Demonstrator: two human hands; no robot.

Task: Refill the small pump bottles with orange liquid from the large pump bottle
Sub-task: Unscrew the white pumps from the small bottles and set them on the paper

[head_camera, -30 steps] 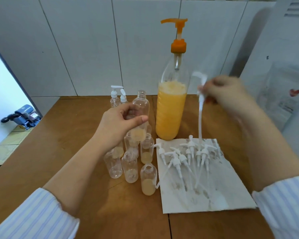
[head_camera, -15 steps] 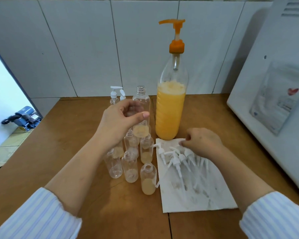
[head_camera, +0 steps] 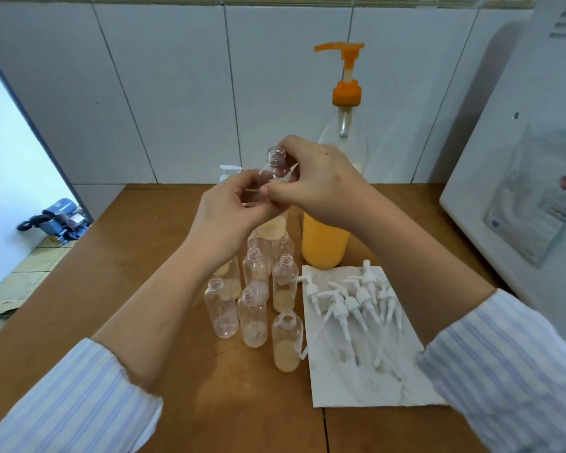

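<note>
Two hands (head_camera: 275, 201) gripping uncapped small bottle (head_camera: 276, 165)

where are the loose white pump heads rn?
Head view, right of centre: the white pump heads lie on the paper towel, just right of the small bottles, in front of the large orange bottle.

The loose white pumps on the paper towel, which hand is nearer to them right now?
Right. The right hand is raised above and behind the white pumps, at the held bottle's neck; the left hand is farther left, over the small bottles.
</note>
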